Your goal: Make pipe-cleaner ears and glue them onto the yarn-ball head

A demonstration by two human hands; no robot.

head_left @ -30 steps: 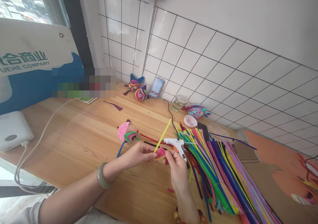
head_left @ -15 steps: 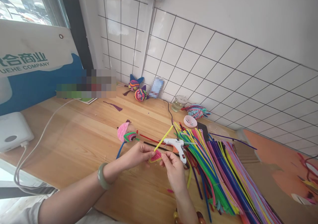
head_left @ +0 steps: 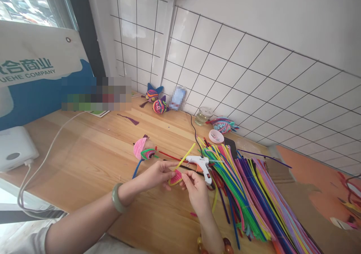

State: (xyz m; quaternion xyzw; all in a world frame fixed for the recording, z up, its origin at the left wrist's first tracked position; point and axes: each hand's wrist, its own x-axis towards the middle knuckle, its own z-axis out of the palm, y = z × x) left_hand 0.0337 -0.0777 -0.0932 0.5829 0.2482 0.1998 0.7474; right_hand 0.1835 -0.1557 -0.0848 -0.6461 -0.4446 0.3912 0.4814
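1. A small pink piece is held up between the two hands, over the near middle part of the tabletop. Its face is fuzzy and ridged, and its near edge is bordered in yellow.
2. From its far side a straight yellow stem is pointed away to the far right, toward the white glue gun. Whether the stem is joined to the yellow border cannot be made out.
3. By the left hand the piece is gripped at its left end, the thumb being laid on it near the base of the stem. The index finger is stretched out toward the stem, and the other fingers are partly hidden.
4. By the right hand the right end is pinched between thumb and index finger, with the remaining fingers curled.
5. To the left of the hands a half-wrapped pink ball with a green-edged eye patch is placed.
6. To the right, a large spread of coloured stems is laid out, and beyond it a pink bowl is set near the tiled wall.
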